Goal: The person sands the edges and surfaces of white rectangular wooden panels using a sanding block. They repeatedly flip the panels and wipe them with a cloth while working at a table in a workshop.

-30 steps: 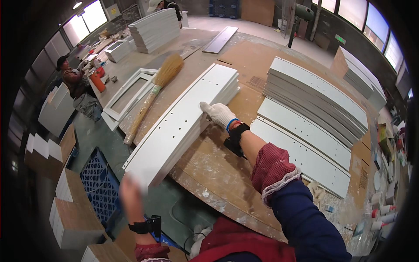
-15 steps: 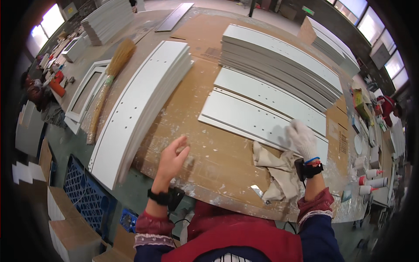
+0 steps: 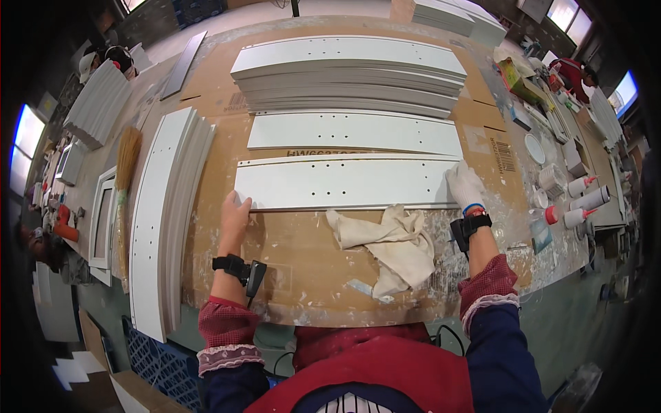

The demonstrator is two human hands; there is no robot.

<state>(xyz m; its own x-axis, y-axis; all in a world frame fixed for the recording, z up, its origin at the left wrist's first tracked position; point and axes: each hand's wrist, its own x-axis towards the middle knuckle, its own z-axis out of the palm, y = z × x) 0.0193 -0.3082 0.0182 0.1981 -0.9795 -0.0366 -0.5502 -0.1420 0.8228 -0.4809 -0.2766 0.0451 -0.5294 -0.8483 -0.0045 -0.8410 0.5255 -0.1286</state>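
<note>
your bare left hand (image 3: 235, 219) is clamped on the near left corner of the white panel (image 3: 382, 183), and your gloved right hand (image 3: 466, 186) is clamped on its right end. this panel is directly before you, over the cardboard (image 3: 296, 258); a crumpled cloth (image 3: 399, 251) lies at its near edge. beyond it there is a second panel (image 3: 375, 132), then a stack of similar panels (image 3: 351, 86).

cardboard (image 3: 292, 265) lies free between left hand (image 3: 235, 219) and cloth (image 3: 396, 251); beyond the front panel (image 3: 379, 184), a stack (image 3: 348, 77) blocks passage.
</note>
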